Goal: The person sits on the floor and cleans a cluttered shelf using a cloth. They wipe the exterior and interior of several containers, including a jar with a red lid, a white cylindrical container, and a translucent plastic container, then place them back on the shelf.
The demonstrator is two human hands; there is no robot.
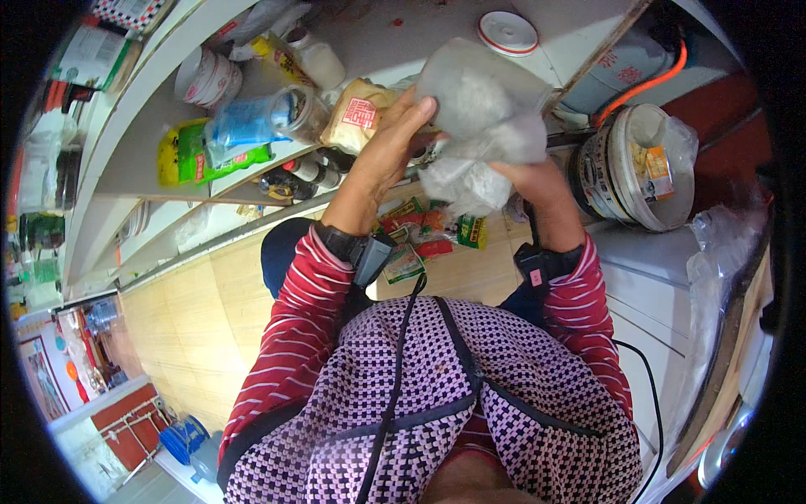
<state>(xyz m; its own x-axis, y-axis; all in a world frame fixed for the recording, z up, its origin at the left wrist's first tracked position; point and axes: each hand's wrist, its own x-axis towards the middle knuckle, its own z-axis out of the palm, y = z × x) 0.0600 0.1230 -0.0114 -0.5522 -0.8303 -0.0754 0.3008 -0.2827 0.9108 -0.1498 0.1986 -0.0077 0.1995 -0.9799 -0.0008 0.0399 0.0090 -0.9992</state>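
A translucent plastic bag (pixel 475 94) with whitish contents is held up in front of the open cupboard. My left hand (pixel 393 135) grips its left side, thumb towards me and some fingers hidden. At the lower right, my right hand (pixel 535 186) holds the crumpled part of the bag, its fingers partly covered and slightly blurred. Just left of my left hand, a cream paper bag (pixel 359 116) with a red printed square stands on the shelf. Below the bag, several colourful food packets (pixel 434 227) lie on the floor between my knees.
The cupboard shelf (pixel 403 38) carries a round white lid (pixel 507 33), a white-filled jar (pixel 318 60), a blue packet (pixel 249 120) and a green-yellow packet (pixel 201 154). Dark bottles (pixel 308 176) stand lower down. To the right are a white bucket (pixel 630 170) and an orange hose (pixel 642 88).
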